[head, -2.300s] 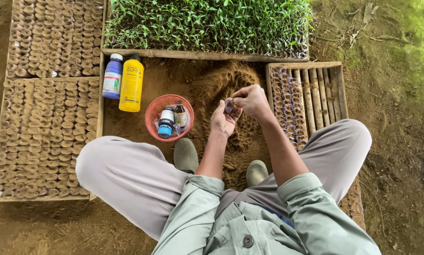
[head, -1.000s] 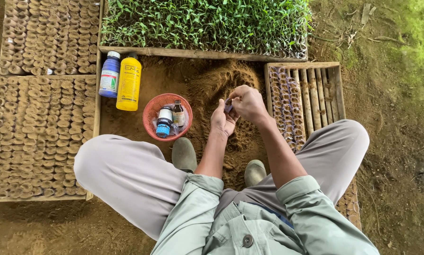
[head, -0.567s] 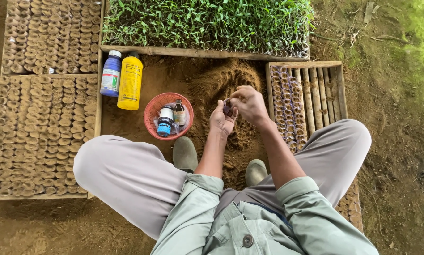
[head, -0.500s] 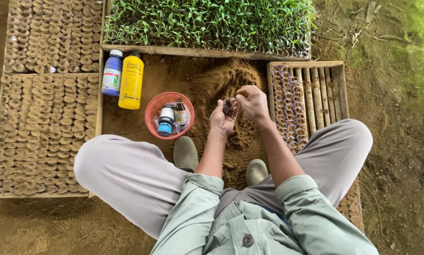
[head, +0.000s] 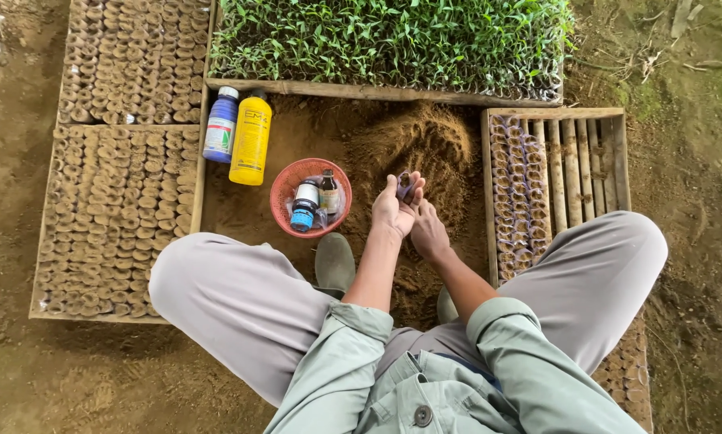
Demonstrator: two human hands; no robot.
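Note:
My left hand point(head: 393, 212) is raised over a pile of loose brown soil point(head: 425, 145) and holds a small dark seedling pouch point(head: 404, 185) upright between its fingers. My right hand point(head: 430, 234) sits lower, just beside and below the left hand, back upward, close to the soil between my knees. Its fingers are curled downward and hidden, so whatever is in it does not show.
A wooden slatted tray point(head: 586, 161) on the right holds rows of filled pouches point(head: 518, 193). A crate of green seedlings point(head: 393, 40) lies ahead. Trays of filled pots point(head: 120, 201) lie on the left. A blue-white bottle point(head: 219, 124), a yellow bottle point(head: 251, 138) and a red basket point(head: 285, 186) of small bottles stand nearby.
My right hand has left the top of the pouch and dropped down toward the soil. My left hand still holds the pouch in about the same place.

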